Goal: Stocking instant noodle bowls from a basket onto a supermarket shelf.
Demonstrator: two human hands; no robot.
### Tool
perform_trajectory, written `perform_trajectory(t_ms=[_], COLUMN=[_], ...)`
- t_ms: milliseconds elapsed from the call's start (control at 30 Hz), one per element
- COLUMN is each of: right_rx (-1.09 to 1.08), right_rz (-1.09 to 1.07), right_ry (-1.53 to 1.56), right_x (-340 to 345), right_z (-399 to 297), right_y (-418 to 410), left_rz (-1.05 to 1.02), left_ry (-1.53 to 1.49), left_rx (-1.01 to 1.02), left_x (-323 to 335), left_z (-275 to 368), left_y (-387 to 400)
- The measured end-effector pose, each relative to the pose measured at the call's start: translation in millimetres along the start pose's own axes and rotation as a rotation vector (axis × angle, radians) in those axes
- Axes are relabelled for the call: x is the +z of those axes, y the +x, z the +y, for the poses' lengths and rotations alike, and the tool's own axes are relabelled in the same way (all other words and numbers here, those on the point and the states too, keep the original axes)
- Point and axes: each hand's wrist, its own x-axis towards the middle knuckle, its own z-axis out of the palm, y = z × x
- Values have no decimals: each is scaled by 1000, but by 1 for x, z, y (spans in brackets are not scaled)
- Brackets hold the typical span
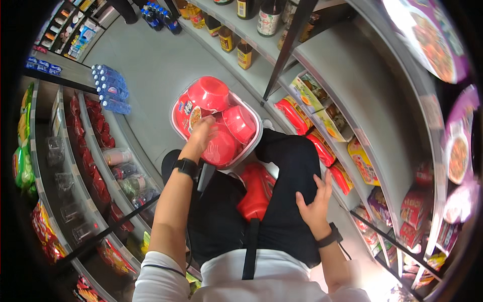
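Note:
A white-rimmed basket (257,142) stands on the floor before my knees, filled with several red instant noodle bowls. My left hand (204,132) reaches over it, its fingers among the bowls; the fingertips are partly hidden, so whether they grip one cannot be told. Nearest to it are a lidded noodle bowl (183,113) and an upturned red bowl (219,147); another bowl (208,93) lies at the far side, one more (239,124) at the right. My right hand (315,205) hangs beside my right thigh, fingers spread, holding nothing. A red plastic object (256,188) shows between my legs.
At the right, shelves (362,94) hold sauce bottles (244,54), red packs (294,115) and noodle packets. Left shelves (75,158) carry snack bags and clear containers. Water bottles (113,88) and dark soda bottles (160,17) stand on the floor ahead. A person's dark-clad leg (124,9) shows at the top.

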Motion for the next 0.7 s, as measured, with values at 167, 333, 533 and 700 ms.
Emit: perform_trajectory(t_ms=[167, 333, 533, 700], right_rx=[61, 74, 54, 40], right_rz=[-57, -96, -148, -138], right_ry=[15, -20, -41, -33], right_x=[-1, 3, 7, 8], right_z=[4, 1, -8, -12], right_y=[14, 30, 41, 38], left_rz=[226, 169, 253, 200], left_ry=[-29, -109, -121, -148], left_rx=[-36, -73, 56, 170], left_x=[-10, -20, -12, -2], left_z=[-25, -35, -31, -6], left_y=[86, 135, 133, 103])
